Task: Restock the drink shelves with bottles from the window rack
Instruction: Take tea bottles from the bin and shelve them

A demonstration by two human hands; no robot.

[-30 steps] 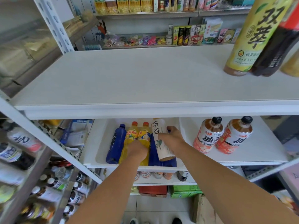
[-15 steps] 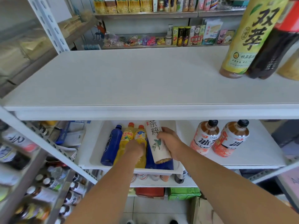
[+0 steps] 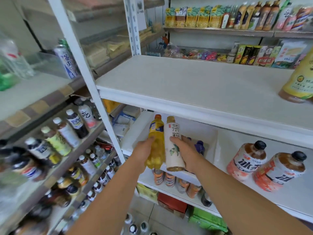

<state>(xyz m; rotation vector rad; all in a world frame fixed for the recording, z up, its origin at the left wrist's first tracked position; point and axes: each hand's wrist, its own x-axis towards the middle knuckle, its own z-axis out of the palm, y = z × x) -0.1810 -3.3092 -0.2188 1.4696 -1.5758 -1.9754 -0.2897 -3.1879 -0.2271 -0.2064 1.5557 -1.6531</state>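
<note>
A white shelf unit fills the middle, its broad top board carrying one large yellow-labelled bottle at the far right edge. To the left stands a slanted rack crowded with mixed drink bottles. On the shelf below the top board sits a white tray, and right of it lie two orange-labelled tea bottles side by side. Over the tray's front edge, the left grip is curled round a yellow drink bottle, and the right grip is wrapped round a white bottle with black characters. Both bottles tilt caps away, just beside each other. A blue bottle lies in the tray behind the right grip
</note>
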